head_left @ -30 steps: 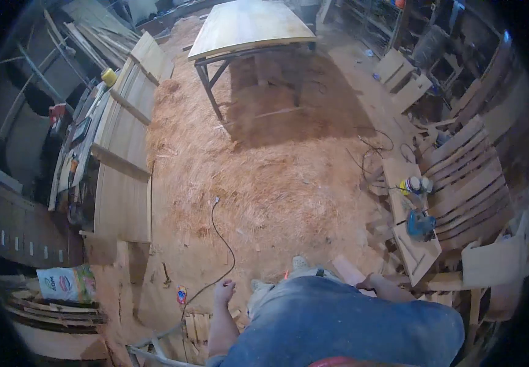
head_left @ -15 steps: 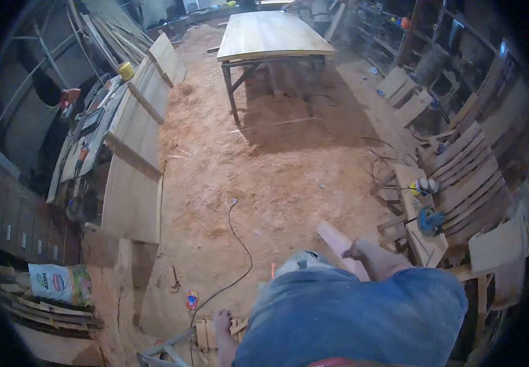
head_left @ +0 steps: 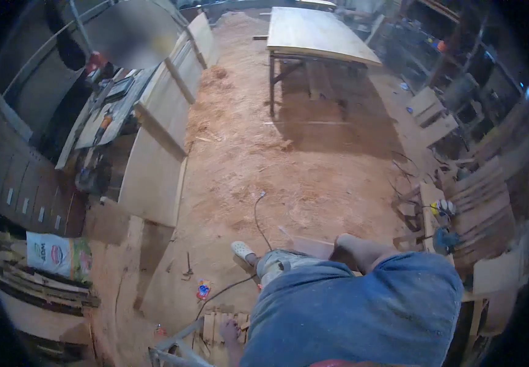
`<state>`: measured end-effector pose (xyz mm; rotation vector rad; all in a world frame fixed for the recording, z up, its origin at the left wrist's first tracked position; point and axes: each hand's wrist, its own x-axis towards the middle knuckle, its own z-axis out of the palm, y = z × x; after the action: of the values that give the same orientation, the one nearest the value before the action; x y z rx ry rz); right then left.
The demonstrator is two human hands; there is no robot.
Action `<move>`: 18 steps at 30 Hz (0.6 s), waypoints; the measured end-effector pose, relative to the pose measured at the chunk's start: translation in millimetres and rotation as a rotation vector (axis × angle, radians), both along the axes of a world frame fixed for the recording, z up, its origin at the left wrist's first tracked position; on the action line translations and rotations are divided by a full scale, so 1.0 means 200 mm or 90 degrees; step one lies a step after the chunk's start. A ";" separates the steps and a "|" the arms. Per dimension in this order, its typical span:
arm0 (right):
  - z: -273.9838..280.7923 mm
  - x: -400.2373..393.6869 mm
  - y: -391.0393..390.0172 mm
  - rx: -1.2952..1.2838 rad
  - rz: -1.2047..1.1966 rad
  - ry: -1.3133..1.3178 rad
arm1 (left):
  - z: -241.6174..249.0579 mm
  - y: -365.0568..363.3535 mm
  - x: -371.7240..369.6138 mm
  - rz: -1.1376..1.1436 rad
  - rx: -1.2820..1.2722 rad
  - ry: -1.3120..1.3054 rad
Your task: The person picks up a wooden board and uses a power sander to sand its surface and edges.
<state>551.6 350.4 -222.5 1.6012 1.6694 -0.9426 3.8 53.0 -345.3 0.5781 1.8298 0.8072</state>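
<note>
Sawdust covers the floor (head_left: 313, 177) of this workshop, and I've got the big pale-topped table (head_left: 319, 33) at the far end as my landmark. On the near side of the table, well apart from it, a pale pinkish board (head_left: 312, 246) lies low beside the person's leg. The right hand (head_left: 345, 243) is at the board's edge, partly out of my sight behind it and the blue clothing (head_left: 356, 312); I can't tell how far it's open or whether it grips. The left hand (head_left: 231, 332), to the near left of the table, is part-open with fingers loosely curved, hovering by some short wood pieces (head_left: 210, 324); I see nothing in its hold. Between the table and the person, a black cord (head_left: 258, 221) snakes over the floor, passing close to 1 pale clog (head_left: 242, 249). Farther left of the table, a white-and-green sack (head_left: 49, 254) carries large letters that seem to read "ADM", plus a red oval logo too blurred for me. Above it, a dark panel (head_left: 23, 177) shows 6 white strips, none legible. To the table's near right sits a blue power tool (head_left: 445, 240).
</note>
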 end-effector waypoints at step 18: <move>0.36 -1.56 1.25 -0.013 0.032 0.025 | -0.06 0.62 -1.03 -0.010 -0.031 0.321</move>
<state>239.1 599.5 -150.7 1.5283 1.7139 -0.9690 -202.9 177.4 -357.6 0.8168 2.2896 0.6393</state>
